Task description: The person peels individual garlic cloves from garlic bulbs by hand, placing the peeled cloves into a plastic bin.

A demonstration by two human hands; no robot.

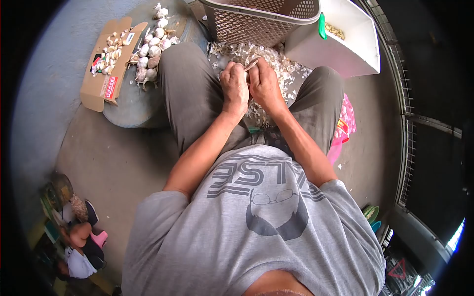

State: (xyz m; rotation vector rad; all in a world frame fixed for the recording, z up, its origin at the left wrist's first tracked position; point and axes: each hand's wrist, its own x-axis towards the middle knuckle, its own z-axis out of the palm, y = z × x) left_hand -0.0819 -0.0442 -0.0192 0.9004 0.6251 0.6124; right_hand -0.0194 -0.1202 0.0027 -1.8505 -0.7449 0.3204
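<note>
My left hand and my right hand are pressed together between my knees, both closed on a small pale garlic piece that sticks out at the fingertips. Below and ahead of my hands a heap of white garlic skins covers the floor. Several whole garlic bulbs lie in a pile to the left of my left knee. An open cardboard box with more garlic cloves lies beside that pile.
A perforated plastic basket stands straight ahead. To its right a white tub holds peeled cloves, with a green item on its rim. A pink bag lies by my right leg. Another person sits at lower left.
</note>
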